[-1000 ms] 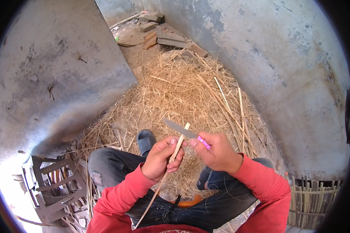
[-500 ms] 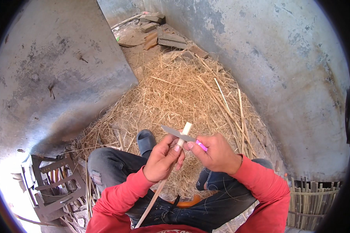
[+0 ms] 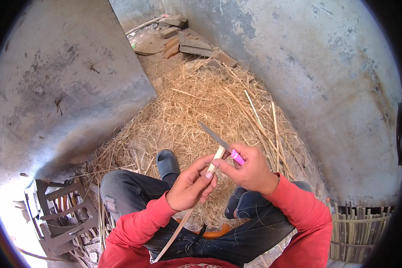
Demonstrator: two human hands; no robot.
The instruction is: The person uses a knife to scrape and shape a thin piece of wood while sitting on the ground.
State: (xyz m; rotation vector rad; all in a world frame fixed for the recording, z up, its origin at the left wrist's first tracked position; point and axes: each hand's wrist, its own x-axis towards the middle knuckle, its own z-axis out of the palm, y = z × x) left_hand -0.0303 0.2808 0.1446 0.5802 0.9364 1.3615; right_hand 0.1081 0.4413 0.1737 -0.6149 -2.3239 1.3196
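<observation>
Between my knees, my left hand (image 3: pixel 194 182) is closed around a long pale strip of split bamboo or wood (image 3: pixel 218 157). The strip slants from my lap up past my fingers, its whitish end on top. My right hand (image 3: pixel 249 169) grips the pink handle of a knife (image 3: pixel 216 136), its thumb touching the strip. The grey blade points up and to the left, close beside the strip's upper end; whether it touches there I cannot tell.
Thin shavings (image 3: pixel 196 107) cover the floor ahead, with long strips (image 3: pixel 274 129) lying on the right. Concrete walls (image 3: pixel 326 89) stand on both sides. Bricks (image 3: pixel 194 47) lie at the back, a brown metal frame (image 3: pixel 67 214) at lower left, a stick-walled basket (image 3: pixel 357 234) at lower right.
The knife has swung from lying across the strip to pointing more steeply upward, near its end. My right hand has risen slightly; the strip's upper end sits lower.
</observation>
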